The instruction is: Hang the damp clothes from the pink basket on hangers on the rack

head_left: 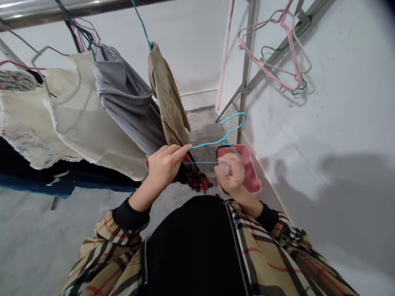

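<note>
A turquoise wire clothes hanger [207,144] is level in front of me, its hook pointing up and away. My left hand [165,164] is closed around the hanger's left end, thumb and fingers pressed together. At the right end, my right hand [231,172] is curled into a fist around the wire, blurred by motion. A dark garment with red patches [199,181] hangs down beside and below my left hand, its upper part partly hidden by that hand. Whether it sits on the hanger or is pinched in the fingers I cannot tell.
Brown trousers or a similar garment [166,94], a grey garment [126,94] and a cream top [89,107] hang from a metal rail [101,7] at left. A pink basket [254,176] stands on the floor beyond my right hand. Pink hangers [291,49] hang by the right wall.
</note>
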Motion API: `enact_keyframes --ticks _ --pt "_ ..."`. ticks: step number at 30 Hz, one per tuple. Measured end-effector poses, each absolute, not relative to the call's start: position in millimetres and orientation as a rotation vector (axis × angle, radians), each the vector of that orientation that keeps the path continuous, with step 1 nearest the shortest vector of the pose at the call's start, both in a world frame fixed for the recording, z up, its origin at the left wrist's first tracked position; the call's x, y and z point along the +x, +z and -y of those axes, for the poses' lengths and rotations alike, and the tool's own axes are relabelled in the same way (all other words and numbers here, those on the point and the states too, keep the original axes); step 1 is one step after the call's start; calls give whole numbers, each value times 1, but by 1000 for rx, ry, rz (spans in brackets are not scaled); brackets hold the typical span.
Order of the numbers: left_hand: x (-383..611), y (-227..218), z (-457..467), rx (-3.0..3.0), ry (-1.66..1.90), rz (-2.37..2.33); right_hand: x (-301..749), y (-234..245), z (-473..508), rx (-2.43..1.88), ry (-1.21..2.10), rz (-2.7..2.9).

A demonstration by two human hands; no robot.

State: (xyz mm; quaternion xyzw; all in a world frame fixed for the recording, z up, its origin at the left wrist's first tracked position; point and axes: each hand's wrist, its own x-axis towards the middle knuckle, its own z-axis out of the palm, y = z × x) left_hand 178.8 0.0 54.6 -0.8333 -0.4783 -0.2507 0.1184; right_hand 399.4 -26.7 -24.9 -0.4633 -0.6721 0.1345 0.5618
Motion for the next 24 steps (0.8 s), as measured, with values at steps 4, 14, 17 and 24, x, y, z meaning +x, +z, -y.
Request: enact_keyframes --ticks 4,14,17,24 --pt "190 59 6 -2429 -728 1320 358 -77 20 -925 834 2108" --pt "140 43 -5 -2379 -914 1461 438 -133 10 -1466 539 2484" --pt "118 24 -6 -2430 -950 1531 466 -122 10 -1457 296 2468" --pt "109 1 -6 -2388 -721 1493 479 -92 -6 -1478 14 2537"
